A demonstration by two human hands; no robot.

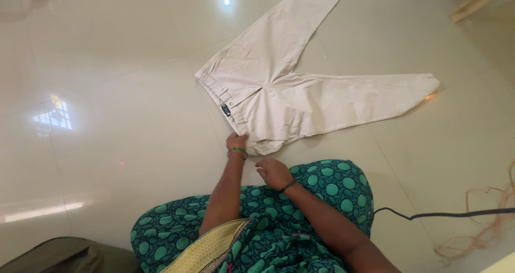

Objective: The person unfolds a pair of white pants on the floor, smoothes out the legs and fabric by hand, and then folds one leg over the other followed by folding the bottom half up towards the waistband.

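While the cream trousers (300, 85) lie spread flat on the pale tiled floor (118, 139) across the upper middle of the frame, I see my left hand (236, 142) pinching the waistband's near corner. My right hand (272, 172) hovers just below it, fingers loosely curled, holding nothing, above the green patterned fabric (322, 192) on my lap.

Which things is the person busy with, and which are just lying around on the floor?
Busy with:
- beige trousers, spread flat on the floor
- left hand, on the trousers' waistband corner
- right hand, close beside them

Just lying around:
- black cable
- orange cord
- olive cloth
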